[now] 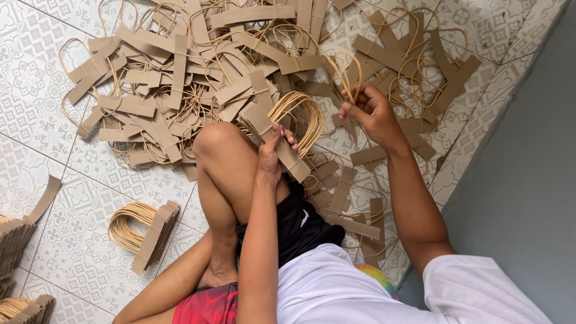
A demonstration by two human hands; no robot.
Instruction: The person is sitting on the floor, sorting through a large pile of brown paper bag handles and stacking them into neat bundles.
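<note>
Sitting on patterned tile floor (36, 102) | left hand (271, 157) clamps aligned stack of brown paper strips with looped twine handles (287, 129), frame centre, squared against knee | right hand (371, 114) pinches single twine handle (343, 75), lifted from loose pile (180, 78) upper left | finished bundle (144, 231) lower left.

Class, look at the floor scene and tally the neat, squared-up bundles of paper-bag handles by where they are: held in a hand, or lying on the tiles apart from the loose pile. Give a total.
Bundle held in the left hand: 1
Bundle lying alone on the tiles: 1
Total: 2
The loose pile is too tangled to count; stacks at the left edge are cut off.
</note>
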